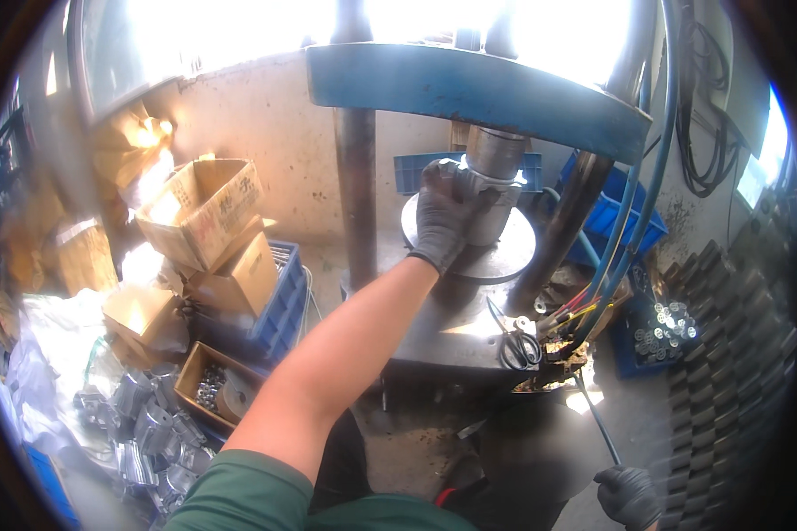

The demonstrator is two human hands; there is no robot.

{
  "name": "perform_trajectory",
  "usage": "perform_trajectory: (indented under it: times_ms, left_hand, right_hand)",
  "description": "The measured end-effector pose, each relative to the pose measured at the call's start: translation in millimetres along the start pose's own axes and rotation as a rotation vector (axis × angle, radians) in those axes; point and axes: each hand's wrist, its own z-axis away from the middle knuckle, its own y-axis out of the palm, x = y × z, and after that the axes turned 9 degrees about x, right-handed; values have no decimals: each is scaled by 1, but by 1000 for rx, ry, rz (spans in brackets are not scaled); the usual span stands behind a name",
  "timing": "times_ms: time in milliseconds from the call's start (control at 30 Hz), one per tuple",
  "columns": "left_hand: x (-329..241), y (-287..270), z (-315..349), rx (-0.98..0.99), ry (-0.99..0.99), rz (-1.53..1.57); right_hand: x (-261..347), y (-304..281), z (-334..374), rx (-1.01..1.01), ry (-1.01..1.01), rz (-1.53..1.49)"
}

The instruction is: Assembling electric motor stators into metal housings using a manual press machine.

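Outstretched left hand (443,217) seemingly grips metal cylinder (496,190).

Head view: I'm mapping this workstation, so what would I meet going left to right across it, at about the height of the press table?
Stacked cardboard boxes → blue crate → steel press column → gloved left hand on the metal cylinder → scissors → blue hoses → blue bin of small metal parts.
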Motion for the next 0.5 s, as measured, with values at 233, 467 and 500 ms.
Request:
perform_trajectory:
  times_ms: [233,467,500]
  left_hand:
    - [21,-9,-8,42,-46,-105]
    - [16,-11,-5,65,-38,-106]
    - [13,-10,-4,69,-62,-89]
  right_hand:
    - [-4,-55,-59,-733,-178,252]
    - [-36,-130,-154,-1124,-330,-141]
    - [-36,-126,-148,-1078,-292,-138]
